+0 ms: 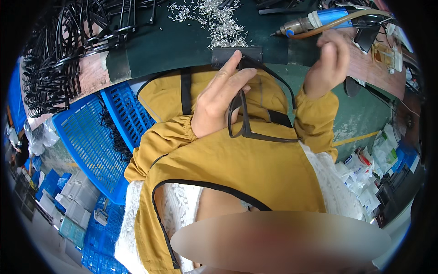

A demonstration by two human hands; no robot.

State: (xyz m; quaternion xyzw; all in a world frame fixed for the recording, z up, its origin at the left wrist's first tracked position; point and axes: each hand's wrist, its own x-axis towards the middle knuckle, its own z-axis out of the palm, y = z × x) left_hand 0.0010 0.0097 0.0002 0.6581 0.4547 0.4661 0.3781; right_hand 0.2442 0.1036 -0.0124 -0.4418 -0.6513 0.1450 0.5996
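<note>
A black eyeglass frame (246, 119) hangs in front of my body, its rims toward me and one long temple arm stretching off to the right. My left hand (219, 98) is closed on the frame near its hinge, index finger pointing up to a black block (222, 56) at the table edge. Just past the block lies a heap of small silvery screws or pins (227, 32). My right hand (329, 66) is raised beside a blue-and-metal powered screwdriver (303, 26); its fingers are bent, slightly blurred and apart from the thumb, with nothing visible in them.
Many black eyeglass frames (59, 59) are piled at the table's left. A brown hose (346, 22) runs along the screwdriver. Blue plastic baskets (86, 137) stand at lower left, one holding dark parts. An amber-tinted container (388, 57) sits at the right edge.
</note>
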